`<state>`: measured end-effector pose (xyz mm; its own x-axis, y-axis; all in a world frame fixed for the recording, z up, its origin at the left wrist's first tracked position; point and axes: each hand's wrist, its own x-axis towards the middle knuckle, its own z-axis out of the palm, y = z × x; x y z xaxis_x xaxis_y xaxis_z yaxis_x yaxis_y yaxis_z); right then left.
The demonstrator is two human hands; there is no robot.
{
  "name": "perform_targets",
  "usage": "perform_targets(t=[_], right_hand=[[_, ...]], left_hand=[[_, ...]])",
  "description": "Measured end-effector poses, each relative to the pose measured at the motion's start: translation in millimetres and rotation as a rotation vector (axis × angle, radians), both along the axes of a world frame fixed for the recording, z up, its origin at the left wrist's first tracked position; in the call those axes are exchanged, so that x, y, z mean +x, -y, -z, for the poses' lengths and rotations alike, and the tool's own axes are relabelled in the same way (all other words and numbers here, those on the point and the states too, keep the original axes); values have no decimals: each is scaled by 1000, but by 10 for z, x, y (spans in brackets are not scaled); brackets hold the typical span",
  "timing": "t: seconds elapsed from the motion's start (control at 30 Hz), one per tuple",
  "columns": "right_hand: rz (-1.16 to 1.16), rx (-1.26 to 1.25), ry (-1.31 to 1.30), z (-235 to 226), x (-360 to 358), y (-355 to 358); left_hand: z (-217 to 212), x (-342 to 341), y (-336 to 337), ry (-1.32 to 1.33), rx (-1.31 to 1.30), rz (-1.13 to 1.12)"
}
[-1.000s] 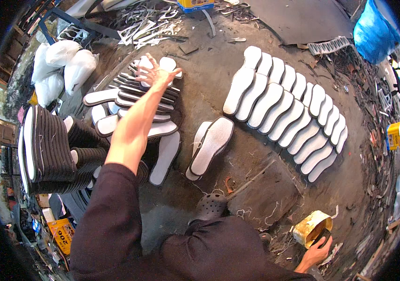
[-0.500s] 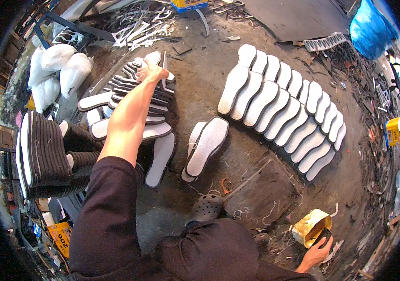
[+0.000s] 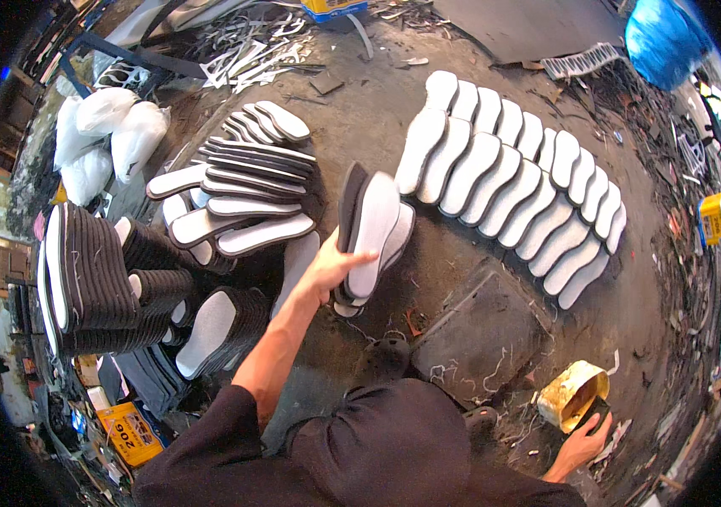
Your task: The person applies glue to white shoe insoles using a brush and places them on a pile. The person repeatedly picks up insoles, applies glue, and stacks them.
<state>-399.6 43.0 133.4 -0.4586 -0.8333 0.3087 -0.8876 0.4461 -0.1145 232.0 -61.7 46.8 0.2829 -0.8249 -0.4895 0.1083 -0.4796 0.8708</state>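
Observation:
My left hand (image 3: 335,269) is closed round a pair of shoe soles (image 3: 375,221), one showing its white face and the other its dark side. They are held over other white-faced soles (image 3: 400,235) on the floor in front of me. At the lower right, my right hand (image 3: 580,446) has its fingers round a black object (image 3: 598,412) at the mouth of a stained yellow tub (image 3: 565,395). Its kind is hard to make out. Left of my left hand lies a fanned pile of soles (image 3: 259,207), white faces up.
Overlapping rows of white soles (image 3: 508,182) cover the floor on the right. Tall stacks of dark-edged soles (image 3: 94,275) stand at the left, near white bags (image 3: 136,139). A blue bag (image 3: 666,42) sits at the far right. White offcuts (image 3: 250,59) litter the far floor.
My left hand has come back from the far end of the fanned pile, toward me and to the right, with the soles in it. My right hand stays by the tub.

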Motion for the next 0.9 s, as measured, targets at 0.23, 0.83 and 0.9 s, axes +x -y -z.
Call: perform_targets(t=[0.23, 0.83, 0.9], right_hand=[[-40, 1, -34, -103, -121, 29], [-35, 155, 228, 960, -901, 527], [52, -12, 429, 953, -1103, 403]], left_hand=[[371, -230, -478, 1036, -16, 25], [576, -2540, -587, 670, -415, 832], [612, -2499, -672, 928, -527, 870]])
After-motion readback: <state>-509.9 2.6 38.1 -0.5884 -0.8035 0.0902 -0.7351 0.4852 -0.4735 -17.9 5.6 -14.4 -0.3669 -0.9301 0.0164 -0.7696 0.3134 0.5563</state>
